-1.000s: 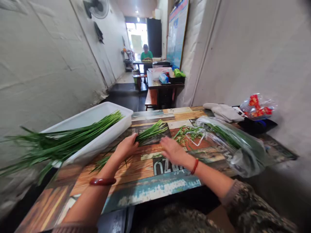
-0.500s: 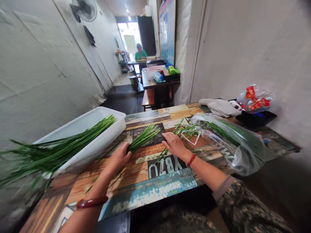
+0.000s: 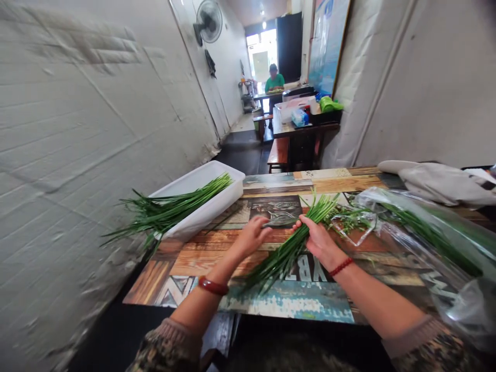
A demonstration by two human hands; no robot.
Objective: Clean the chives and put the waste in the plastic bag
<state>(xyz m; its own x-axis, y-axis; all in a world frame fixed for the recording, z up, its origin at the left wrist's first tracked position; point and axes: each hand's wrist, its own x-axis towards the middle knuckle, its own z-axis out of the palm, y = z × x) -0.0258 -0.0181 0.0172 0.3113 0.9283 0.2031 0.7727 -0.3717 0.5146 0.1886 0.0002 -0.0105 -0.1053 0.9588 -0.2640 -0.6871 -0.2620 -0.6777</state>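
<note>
A bunch of long green chives (image 3: 284,253) is held in my right hand (image 3: 320,240). Its pale cut ends point up and away, and the dark leaf tips trail over the table toward me. My left hand (image 3: 253,237) hovers just left of the bunch, fingers loosely apart and slightly blurred, with nothing visible in it. More chives (image 3: 186,201) lie in a white plastic tub (image 3: 228,201) at the left, leaves hanging over its near end. Beyond my right hand sits a small heap of green trimmings (image 3: 351,219).
A clear plastic bag (image 3: 418,206) with more chives lies on the right of the wood-patterned table (image 3: 329,185). Behind it rests a pale cloth item (image 3: 437,181). Farther back stand a loaded table (image 3: 284,129), a bench (image 3: 279,152) and a seated person in green (image 3: 274,81).
The chive bunch has passed from my left hand to my right, its leaves now swung toward me. My left hand has let go. The view has turned left.
</note>
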